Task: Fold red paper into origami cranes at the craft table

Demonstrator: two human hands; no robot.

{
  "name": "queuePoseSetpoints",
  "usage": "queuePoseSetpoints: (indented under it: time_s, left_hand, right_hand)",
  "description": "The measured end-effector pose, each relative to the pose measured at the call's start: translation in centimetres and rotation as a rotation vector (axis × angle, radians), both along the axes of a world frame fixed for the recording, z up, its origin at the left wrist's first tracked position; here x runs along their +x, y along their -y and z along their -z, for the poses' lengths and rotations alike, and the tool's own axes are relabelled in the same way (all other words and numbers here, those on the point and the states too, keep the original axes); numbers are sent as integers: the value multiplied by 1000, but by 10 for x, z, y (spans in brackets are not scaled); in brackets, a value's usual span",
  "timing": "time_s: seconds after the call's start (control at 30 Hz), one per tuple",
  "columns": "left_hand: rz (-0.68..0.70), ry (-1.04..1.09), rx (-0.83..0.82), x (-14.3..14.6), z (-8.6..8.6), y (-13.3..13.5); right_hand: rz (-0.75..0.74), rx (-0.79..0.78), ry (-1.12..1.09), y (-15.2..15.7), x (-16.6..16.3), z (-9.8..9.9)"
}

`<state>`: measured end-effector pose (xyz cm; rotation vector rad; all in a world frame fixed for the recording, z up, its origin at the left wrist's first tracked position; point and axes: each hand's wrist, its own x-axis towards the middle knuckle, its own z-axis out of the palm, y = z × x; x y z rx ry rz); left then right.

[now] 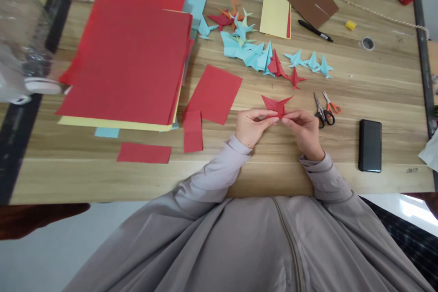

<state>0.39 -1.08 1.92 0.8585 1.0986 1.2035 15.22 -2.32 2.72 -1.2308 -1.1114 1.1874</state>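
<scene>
A red folded paper crane (278, 106) is pinched between both hands, its two points spread up and outward. My left hand (252, 125) grips its lower left side, and my right hand (303, 128) grips the lower right side, with the thumbs nearly meeting at the bottom. The fingers cover the crane's lower part. Just beyond it lie small red cranes (295, 78) and a row of light blue cranes (312, 61). Black-handled scissors (320, 112) and orange-handled scissors (331, 102) rest close to my right hand.
A big stack of red sheets (130, 54) covers the left side, with loose red pieces (215, 93) beside it. Yellow paper (274, 7), brown paper (314, 3), a black pen (315, 30) and a tape roll (367, 44) lie at the back. A black phone-like object (370, 146) sits at right.
</scene>
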Motion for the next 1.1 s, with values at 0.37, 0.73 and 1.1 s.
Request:
queuePoseSetpoints:
  time_s: [0.37, 0.73, 1.1]
  left_hand:
    - [67, -34, 39, -4, 0, -2]
    - [221, -165, 109, -15, 6, -6]
    - [243, -52, 30, -13, 5, -6]
  right_hand:
    - [-27, -7, -9, 0, 2, -1]
    - [-146, 174, 240, -1, 9, 6]
    - [-170, 354, 401, -2, 13, 4]
